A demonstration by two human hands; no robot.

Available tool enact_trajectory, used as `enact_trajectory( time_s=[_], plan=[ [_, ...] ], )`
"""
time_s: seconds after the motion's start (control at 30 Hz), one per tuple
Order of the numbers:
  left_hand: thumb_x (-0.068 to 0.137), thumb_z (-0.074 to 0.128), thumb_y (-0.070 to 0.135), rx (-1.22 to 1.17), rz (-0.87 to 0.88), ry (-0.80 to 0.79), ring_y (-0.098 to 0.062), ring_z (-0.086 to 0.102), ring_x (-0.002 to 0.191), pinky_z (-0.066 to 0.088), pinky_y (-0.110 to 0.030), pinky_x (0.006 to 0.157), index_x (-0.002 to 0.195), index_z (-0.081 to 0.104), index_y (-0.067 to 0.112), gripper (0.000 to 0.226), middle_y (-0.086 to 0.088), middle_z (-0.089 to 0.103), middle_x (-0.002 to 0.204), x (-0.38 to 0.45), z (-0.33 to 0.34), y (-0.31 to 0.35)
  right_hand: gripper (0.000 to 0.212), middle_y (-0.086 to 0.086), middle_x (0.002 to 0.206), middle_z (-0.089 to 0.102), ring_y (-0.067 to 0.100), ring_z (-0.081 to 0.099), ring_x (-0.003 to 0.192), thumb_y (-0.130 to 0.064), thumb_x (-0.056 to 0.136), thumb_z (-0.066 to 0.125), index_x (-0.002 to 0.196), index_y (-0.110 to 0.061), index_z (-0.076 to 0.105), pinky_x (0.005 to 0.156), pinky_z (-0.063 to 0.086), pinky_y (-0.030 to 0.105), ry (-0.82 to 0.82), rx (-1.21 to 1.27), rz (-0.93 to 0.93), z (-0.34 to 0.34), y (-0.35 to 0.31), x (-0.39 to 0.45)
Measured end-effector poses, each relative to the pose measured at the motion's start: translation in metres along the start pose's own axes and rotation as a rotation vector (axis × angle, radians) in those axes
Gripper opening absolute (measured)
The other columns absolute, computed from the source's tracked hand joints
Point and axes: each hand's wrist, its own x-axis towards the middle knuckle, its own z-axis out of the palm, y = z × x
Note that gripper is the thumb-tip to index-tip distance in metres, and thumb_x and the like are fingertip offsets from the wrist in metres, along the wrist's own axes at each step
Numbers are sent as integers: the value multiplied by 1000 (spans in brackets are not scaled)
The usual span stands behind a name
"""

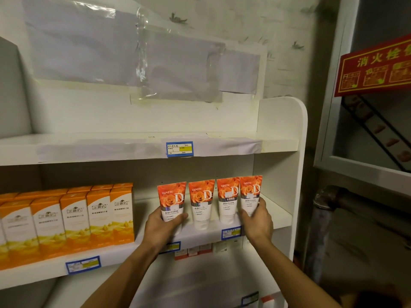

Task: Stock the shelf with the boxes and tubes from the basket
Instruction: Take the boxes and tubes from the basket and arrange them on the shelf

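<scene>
Both hands' fingers grasp outer tubes [170,203] [250,195] near shelf edge [206,232].

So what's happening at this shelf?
A person is stocking a white shelf. Four orange rose-print tubes stand in a row on the middle level. The left hand grips the leftmost tube, and the right hand grips the rightmost tube; the two middle tubes stand untouched between them. Orange and white boxes are already lined up on the left of the same level. The level above holds no products.
</scene>
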Motion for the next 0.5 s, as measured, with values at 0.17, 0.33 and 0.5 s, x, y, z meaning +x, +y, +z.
enact_trajectory(
  time_s=[0.17, 0.33, 0.5],
  plan=[
    [80, 82, 30, 7, -6, -12, -20, 72, 90, 60, -47, 84, 113, 63, 22, 39, 0, 73, 104, 0, -1, -1, 55, -1, 124, 64, 25, 68, 103, -42, 86, 70, 131, -27, 43, 79, 59, 43, -27, 2, 3, -1, 1, 1],
    [81, 81, 27, 12, -12, -9, -19, 71, 91, 60, -44, 84, 114, 63, 21, 39, 0, 73, 105, -2, -2, 2, 54, 2, 125, 64, 28, 68, 105, -36, 86, 72, 132, -26, 44, 80, 58, 44, -20, 42, 32, -2, 2, 2],
    [81, 81, 27, 24, -14, -13, -19, 72, 89, 61, -44, 82, 111, 63, 22, 36, 0, 73, 103, -2, -1, 1, 56, 2, 125, 64, 29, 68, 105, -34, 87, 72, 133, -26, 43, 78, 58, 45, -6, 58, 28, -2, 3, -1]
  ],
)
